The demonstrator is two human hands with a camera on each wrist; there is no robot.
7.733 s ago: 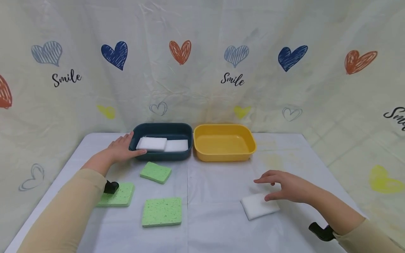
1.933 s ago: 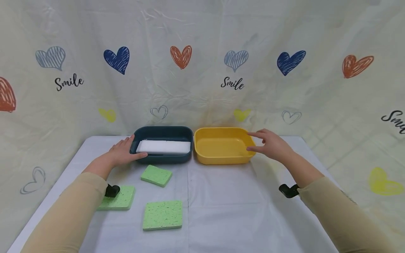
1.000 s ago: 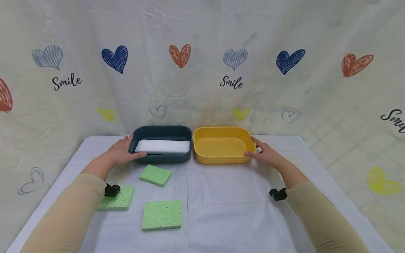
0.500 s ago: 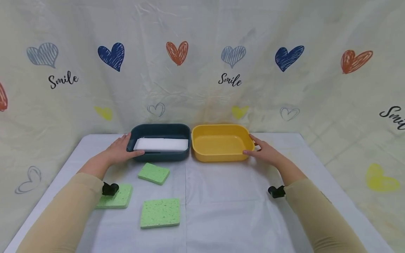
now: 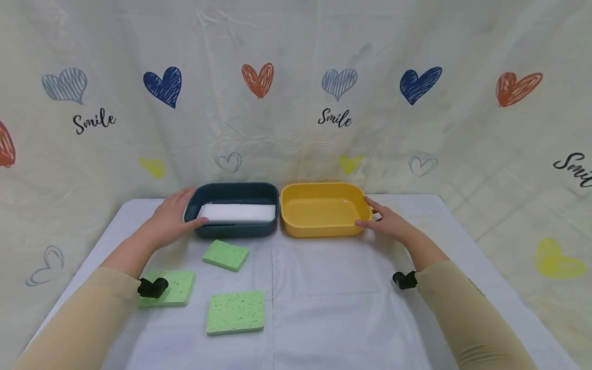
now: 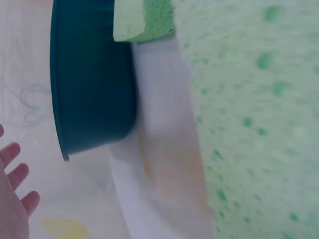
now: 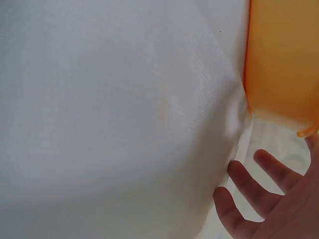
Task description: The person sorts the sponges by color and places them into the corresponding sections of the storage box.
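Observation:
My left hand (image 5: pixel 168 218) is at the left end of a dark teal tray (image 5: pixel 236 229), fingers spread and thumb over the near rim; in the left wrist view, its fingers (image 6: pixel 19 175) stand apart from the tray. White sponges (image 5: pixel 238 213) lie side by side in that tray. My right hand (image 5: pixel 388 223) holds the right near corner of a yellow tray (image 5: pixel 324 229) between thumb and forefinger. In the right wrist view, its other fingers (image 7: pixel 251 186) spread below the yellow wall. No sponge is visible in the yellow tray.
Three green sponges lie on the white-covered table (image 5: pixel 333 308): a small one (image 5: pixel 226 255) before the teal tray, a larger one (image 5: pixel 236 312) nearer me, another (image 5: pixel 178 288) partly under my left wrist. A curtain with printed hearts (image 5: pixel 296 128) hangs right behind both trays.
The white sponge on the table at right is gone from there; the teal tray's white sponges now lie level. My right hand came to the yellow tray. My left hand just shifted slightly left.

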